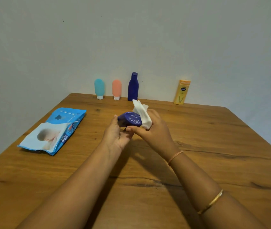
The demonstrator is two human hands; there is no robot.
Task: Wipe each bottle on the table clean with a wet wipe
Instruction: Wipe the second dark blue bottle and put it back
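Observation:
Over the middle of the wooden table my left hand grips a dark blue bottle tipped on its side, its base with white print facing me. My right hand holds a white wet wipe against the bottle's right side, thumb under the bottle. Along the far edge by the wall stand a teal tube, a coral tube, a tall dark blue bottle and a yellow lotion bottle, all upright.
A blue wet-wipe pack lies flat on the left part of the table, its flap lifted open. A pale wall rises right behind the row of bottles. The table's left edge runs diagonally near the pack.

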